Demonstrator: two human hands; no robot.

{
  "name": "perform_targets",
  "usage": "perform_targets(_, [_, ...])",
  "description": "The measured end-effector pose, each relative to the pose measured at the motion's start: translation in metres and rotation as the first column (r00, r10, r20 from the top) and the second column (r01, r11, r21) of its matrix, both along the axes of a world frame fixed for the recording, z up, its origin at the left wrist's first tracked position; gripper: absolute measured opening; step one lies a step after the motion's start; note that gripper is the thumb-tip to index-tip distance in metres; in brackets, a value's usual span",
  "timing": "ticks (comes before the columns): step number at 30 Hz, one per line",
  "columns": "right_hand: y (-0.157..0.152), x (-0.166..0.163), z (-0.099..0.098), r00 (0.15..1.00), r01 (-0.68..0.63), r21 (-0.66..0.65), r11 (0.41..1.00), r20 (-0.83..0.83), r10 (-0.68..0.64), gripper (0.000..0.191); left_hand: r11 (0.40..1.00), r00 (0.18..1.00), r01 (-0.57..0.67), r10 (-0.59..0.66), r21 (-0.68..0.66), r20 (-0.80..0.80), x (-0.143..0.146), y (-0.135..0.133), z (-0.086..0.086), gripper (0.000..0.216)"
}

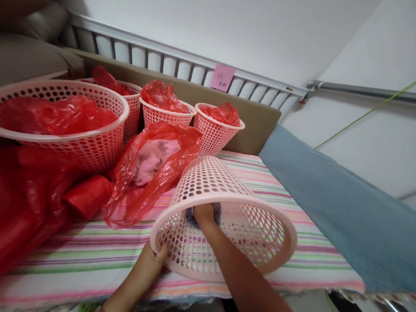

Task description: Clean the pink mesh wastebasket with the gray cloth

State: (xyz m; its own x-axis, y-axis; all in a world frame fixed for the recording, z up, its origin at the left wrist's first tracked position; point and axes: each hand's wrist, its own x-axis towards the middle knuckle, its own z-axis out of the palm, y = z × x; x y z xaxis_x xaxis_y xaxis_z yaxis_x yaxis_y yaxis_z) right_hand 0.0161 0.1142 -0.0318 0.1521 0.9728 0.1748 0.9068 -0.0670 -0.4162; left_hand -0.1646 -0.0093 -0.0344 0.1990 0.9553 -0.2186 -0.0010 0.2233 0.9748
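A pink perforated plastic basket (213, 175) lies tipped on its side, its mouth facing me. My left hand (157, 257) is closed around the basket's rim at the lower left, thumb on the inside. Deep inside, my right hand (204, 213) presses a dark bluish-grey cloth (191, 217) towards the inner wall; its fingers are mostly hidden. Just left of the basket, an open red plastic bag (191, 138) holds a crumpled pinkish-grey cloth (153, 159).
More pink baskets with red bags inside, one large at left (104, 140) and others behind (217, 130), stand along a board (257, 116). Red plastic (16, 208) is heaped at left. A striped cloth (113, 259) covers the surface. Behind are a radiator (168, 66) and a pink note (222, 77).
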Motion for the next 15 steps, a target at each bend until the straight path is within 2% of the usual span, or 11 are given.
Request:
perform_targets(2, [-0.031, -0.011, 0.001, 0.999, 0.016, -0.041, 0.999, 0.044, -0.015, 0.04, 1.0, 0.999, -0.019, 0.02, -0.023, 0.03, 0.003, -0.001, -0.01, 0.062])
perform_targets(5, [-0.096, -0.027, -0.001, 0.989, -0.012, -0.13, 0.991, 0.146, 0.031, 0.041, 0.999, 0.998, -0.016, 0.019, -0.05, 0.061, 0.003, 0.001, -0.017, 0.07])
perform_targets(7, [-0.137, -0.034, -0.004, 0.975, -0.095, -0.199, 0.975, 0.179, 0.131, 0.043, 1.0, 0.998, -0.025, 0.024, 0.018, 0.06, 0.0, 0.003, -0.016, 0.065])
perform_targets(9, [-0.161, -0.037, -0.005, 0.963, -0.16, -0.229, 0.96, 0.175, 0.203, 0.049, 0.989, 0.997, -0.053, 0.046, 0.14, 0.054, -0.003, 0.004, -0.013, 0.054])
perform_targets(11, [-0.161, -0.034, -0.006, 0.965, -0.168, -0.215, 0.962, 0.162, 0.205, 0.049, 0.978, 0.997, -0.062, 0.052, 0.199, 0.057, -0.005, 0.004, -0.011, 0.05])
perform_targets(13, [-0.137, -0.03, -0.007, 0.974, -0.12, -0.18, 0.976, 0.17, 0.151, 0.044, 0.992, 0.999, -0.007, 0.001, 0.126, 0.047, -0.004, 0.003, -0.011, 0.056])
perform_targets(15, [-0.097, -0.024, -0.008, 0.982, -0.058, -0.113, 0.992, 0.17, 0.077, 0.042, 0.998, 0.998, 0.054, -0.054, 0.024, 0.019, -0.001, 0.001, -0.013, 0.062])
